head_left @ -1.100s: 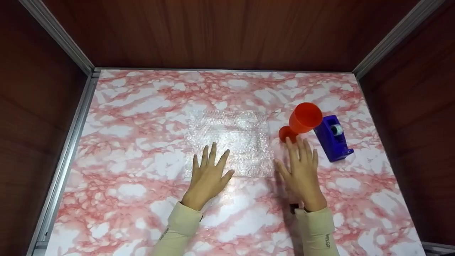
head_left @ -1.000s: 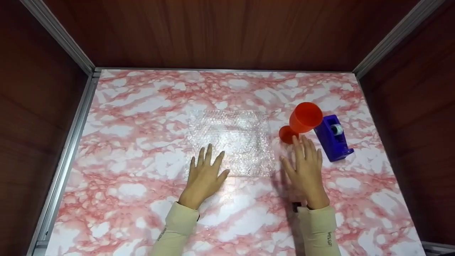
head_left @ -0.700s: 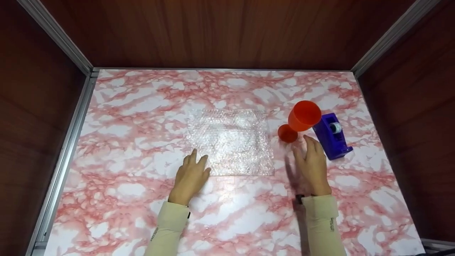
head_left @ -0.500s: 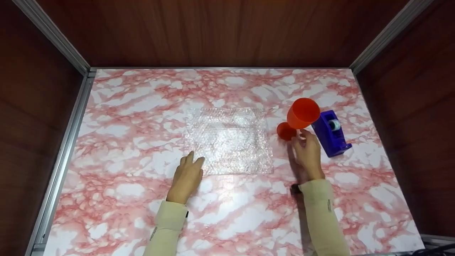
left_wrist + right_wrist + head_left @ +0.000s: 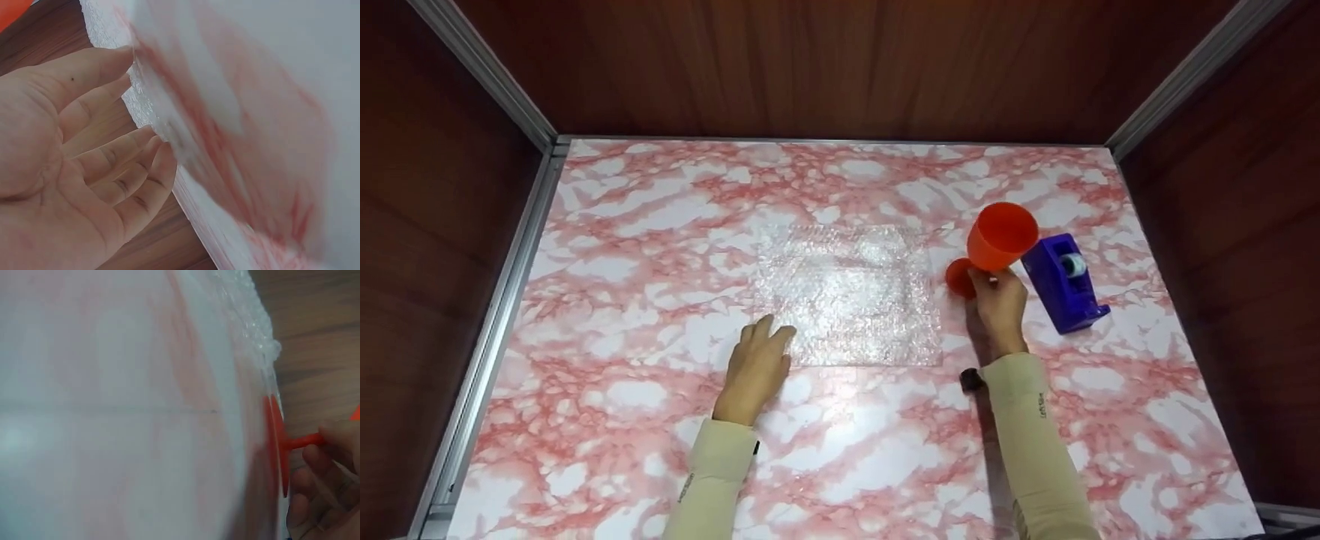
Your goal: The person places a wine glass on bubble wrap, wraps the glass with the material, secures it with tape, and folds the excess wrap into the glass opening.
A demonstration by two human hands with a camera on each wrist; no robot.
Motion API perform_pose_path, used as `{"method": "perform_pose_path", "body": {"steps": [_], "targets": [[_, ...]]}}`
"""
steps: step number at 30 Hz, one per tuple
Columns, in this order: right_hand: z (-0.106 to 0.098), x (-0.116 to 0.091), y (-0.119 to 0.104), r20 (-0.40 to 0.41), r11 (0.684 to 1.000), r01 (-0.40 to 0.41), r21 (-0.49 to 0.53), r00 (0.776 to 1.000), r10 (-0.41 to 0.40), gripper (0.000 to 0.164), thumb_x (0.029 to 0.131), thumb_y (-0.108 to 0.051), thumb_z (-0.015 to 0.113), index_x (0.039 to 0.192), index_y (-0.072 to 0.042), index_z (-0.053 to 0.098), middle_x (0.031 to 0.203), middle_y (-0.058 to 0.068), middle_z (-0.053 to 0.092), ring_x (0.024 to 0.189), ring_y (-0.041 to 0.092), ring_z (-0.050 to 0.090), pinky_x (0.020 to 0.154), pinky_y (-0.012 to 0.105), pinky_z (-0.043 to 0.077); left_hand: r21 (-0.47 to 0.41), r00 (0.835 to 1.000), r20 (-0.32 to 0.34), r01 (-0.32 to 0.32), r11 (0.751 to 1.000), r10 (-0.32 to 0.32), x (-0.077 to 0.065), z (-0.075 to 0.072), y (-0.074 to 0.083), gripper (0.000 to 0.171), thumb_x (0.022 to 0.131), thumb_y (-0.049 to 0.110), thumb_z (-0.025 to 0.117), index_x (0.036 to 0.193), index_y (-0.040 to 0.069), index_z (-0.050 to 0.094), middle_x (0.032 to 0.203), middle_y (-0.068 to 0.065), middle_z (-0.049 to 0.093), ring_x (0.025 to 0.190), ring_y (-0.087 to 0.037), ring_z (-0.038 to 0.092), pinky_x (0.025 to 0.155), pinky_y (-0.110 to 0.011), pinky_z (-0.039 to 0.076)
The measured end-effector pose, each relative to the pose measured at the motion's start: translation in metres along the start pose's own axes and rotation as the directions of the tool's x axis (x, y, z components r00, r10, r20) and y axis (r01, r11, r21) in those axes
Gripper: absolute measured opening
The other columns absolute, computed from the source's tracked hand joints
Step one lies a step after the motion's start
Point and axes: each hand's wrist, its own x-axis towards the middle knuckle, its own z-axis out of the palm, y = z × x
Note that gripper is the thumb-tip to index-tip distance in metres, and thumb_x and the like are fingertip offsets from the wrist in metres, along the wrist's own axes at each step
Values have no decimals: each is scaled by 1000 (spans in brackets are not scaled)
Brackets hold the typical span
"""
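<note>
Head view, btm edge: two pale yellow-green, smooth fabric sleeves point(image 5: 709, 480) w/ small dark lettering, one L of btm ctr, one R of it, over a flat tabletop point(image 5: 615, 465) w/ glossy pink-and-white marble pattern. L hand point(image 5: 754, 371), L of ctr, back up, fingers loosely bent & relaxed, holding nothing; fingertips at lower L corner of a clear, square-ish, bubbly plastic sheet point(image 5: 851, 300); can't tell if they touch. Sheet lies flat mid-frame, crinkly surface glinting under the light. Small black item point(image 5: 971, 380) at R cuff, too small to ID.

R hand point(image 5: 1003, 306), R of ctr, fingers curled in, pinching the thin stem of a red plastic goblet point(image 5: 991, 251): round tapered bowl, slim rod stem, flat disc foot. Goblet's upright, R of ctr, near sheet's R edge but apart from it. R wrist view, far R: same stem in the pinch, foot seen edge-on at tabletop w/ red reflection alongside; can't tell if foot rests fully.

Head view again: boxy blue-purple plastic tape dispenser point(image 5: 1056, 289), slanted, just R of goblet, w/ whitish tape roll point(image 5: 1072, 265) in it.

Far end, top & sides of frame: dark red-brown wood-grain panels point(image 5: 840, 67), silver grooved metal rails point(image 5: 484, 71) at corners.
</note>
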Motion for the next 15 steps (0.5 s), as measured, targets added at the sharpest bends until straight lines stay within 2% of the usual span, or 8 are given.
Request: {"method": "perform_pose_path", "body": {"steps": [7,11,15], "targets": [[-6,-16,-28,46,990,139,-35,989,-137,11,93,-11,71,96,-2,76,90,14,70,74,27,59,67,35,45,24,999,-32,-22,999,23,-1,2,0,41,84,5,78,123,7,67,136,-28,51,116,-46,51,87,-53,50],[-8,-27,-46,101,970,239,-37,967,-235,11,92,-10,70,92,0,75,84,12,68,73,25,60,66,32,46,15,1000,-6,-25,1000,25,-1,4,3,41,86,6,76,126,7,66,139,-28,50,119,-45,50,89,-53,50],[-8,-38,-64,177,960,277,-32,947,-268,11,92,-10,71,89,0,74,80,11,65,68,24,56,64,32,44,-15,999,38,-7,1000,8,-2,6,9,42,89,7,74,130,9,65,143,-26,48,125,-43,48,93,-53,49]]}}
